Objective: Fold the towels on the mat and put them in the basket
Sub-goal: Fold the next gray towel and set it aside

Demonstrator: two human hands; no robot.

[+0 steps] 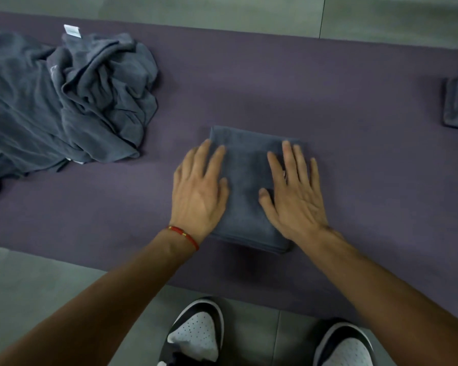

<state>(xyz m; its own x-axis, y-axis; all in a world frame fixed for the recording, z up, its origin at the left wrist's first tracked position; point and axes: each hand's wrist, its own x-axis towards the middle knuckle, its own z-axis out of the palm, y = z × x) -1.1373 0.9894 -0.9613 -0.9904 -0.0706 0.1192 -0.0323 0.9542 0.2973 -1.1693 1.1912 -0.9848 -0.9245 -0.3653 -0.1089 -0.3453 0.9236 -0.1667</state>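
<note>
Purple mat [328,101] lying on grey floor. Folded towel [246,180] sitting mid-mat; left hand [200,191] and right hand [292,196] pressing it, fingers spread. Basket unseen. Risk: layers slipping apart when lifting unsupported.

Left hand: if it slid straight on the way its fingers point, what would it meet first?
Likely nothing: past the folded towel beneath the left hand lies bare mat, then floor. The pile sits off to the side.

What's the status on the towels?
Left hand and right hand flat on folded towel. Unfolded pile waits left. Basket not in view.
</note>
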